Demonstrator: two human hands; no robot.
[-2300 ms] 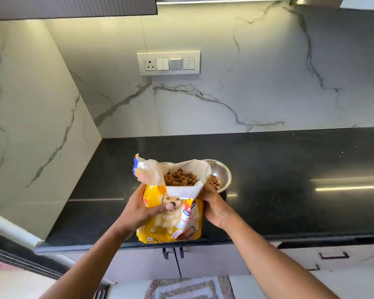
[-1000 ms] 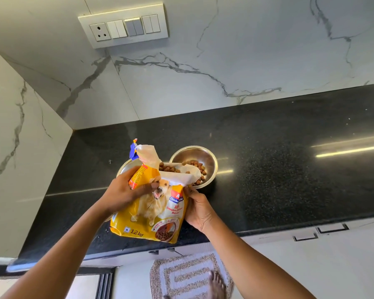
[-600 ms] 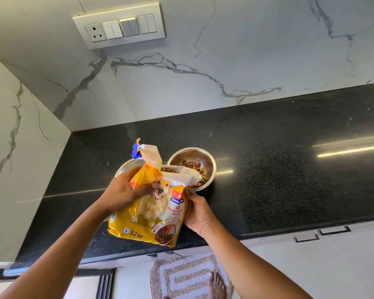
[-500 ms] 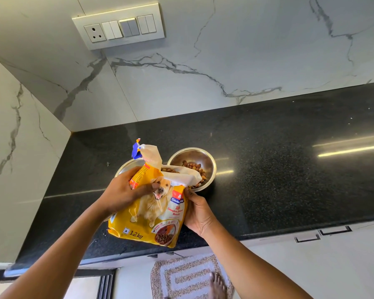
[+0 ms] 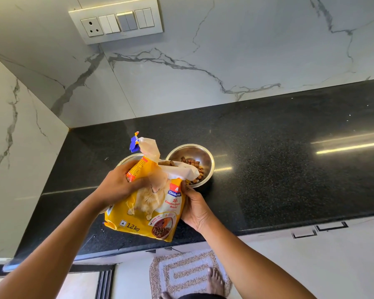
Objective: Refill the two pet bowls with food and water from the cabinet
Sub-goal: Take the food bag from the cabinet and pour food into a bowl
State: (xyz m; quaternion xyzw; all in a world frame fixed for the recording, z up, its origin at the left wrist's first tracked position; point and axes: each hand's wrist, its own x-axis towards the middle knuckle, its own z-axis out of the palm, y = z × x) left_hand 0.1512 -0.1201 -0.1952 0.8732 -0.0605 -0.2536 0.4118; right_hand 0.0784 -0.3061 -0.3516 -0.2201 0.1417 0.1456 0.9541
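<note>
Pouring step (head view): the food half of the task is under way. The food bag (image 5: 147,210) is tipped so its torn mouth hangs over the near rim of the right bowl (image 5: 190,150).
Left hand (image 5: 119,186): clamped over the bag's upper front, with fingers curled round the crumpled neck.
Right hand (image 5: 195,209): wrapped round the bag's right edge just below the mouth, steadying it.
Kibble (image 5: 192,164): a shallow layer lies in the near side of the right bowl. Bare steel shows at the far side, so I judge the bowl only partly filled.
Left bowl (image 5: 129,158): sits just beside the right one on the black counter (image 5: 289,169), mostly hidden behind the bag. Its contents cannot be told.
Next move: probably a little more tilt, or a squeeze at the neck, to keep the kibble running. Then the bag needs righting before the bowl overfills. The mouth is wide and floppy, so pieces could spill past the rim. The water step looks untouched.
Against the earliest frame: the bag stood nearly upright then, with its mouth open toward the camera. It now leans toward the bowl, and more kibble lies there.
Against half a second ago: the left hand has slid further across the bag's front. The bowls have not moved.
</note>
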